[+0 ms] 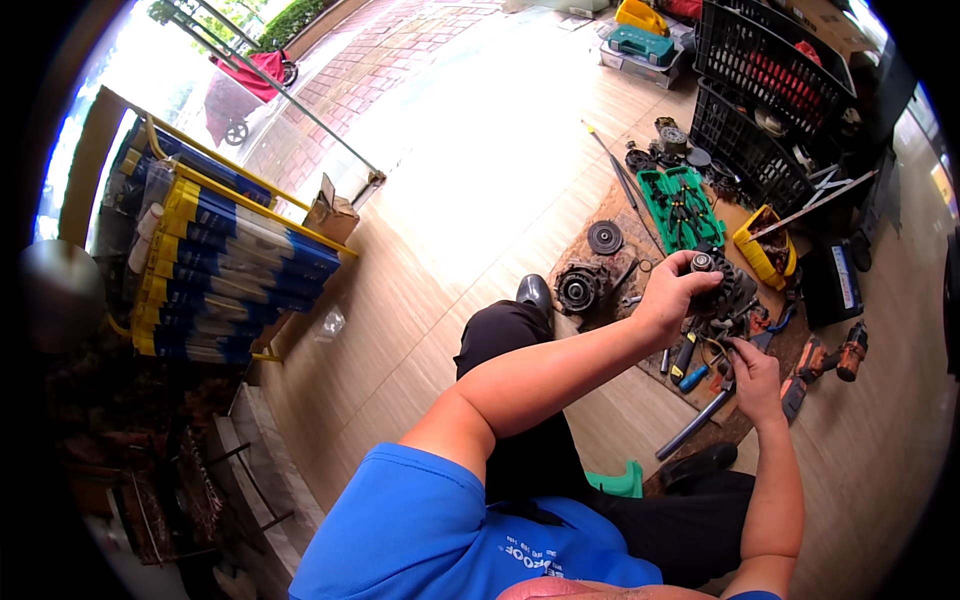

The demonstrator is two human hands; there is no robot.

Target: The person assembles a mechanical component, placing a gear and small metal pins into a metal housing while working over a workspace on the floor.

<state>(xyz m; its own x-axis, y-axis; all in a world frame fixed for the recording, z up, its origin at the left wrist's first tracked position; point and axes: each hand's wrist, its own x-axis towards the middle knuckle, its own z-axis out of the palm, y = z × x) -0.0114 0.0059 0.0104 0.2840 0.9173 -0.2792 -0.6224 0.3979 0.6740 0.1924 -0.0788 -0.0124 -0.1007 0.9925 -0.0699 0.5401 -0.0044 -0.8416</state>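
My left hand (672,297) is closed round a dark, ridged metal machine part (735,295) with a shiny round shaft end (703,263) beside the thumb. Lower and to the right, my right hand (757,383) has its thumb and fingers pressed together next to small parts and wires; whatever is between the fingertips is too small to tell. Under both hands lie a yellow-and-black handled tool (683,357), a blue-handled tool (693,377) and a long grey metal tube (693,427). Left of them sits a round motor housing (580,288), with a dark pulley wheel (605,237) behind it.
A green tool case (682,208) stands open beyond my left hand. A yellow bin (766,247), black crates (750,140) and orange-black power drill (850,352) are to the right. My shoe (535,291) is beside the housing. At left stands a rack of blue-yellow packages (235,265).
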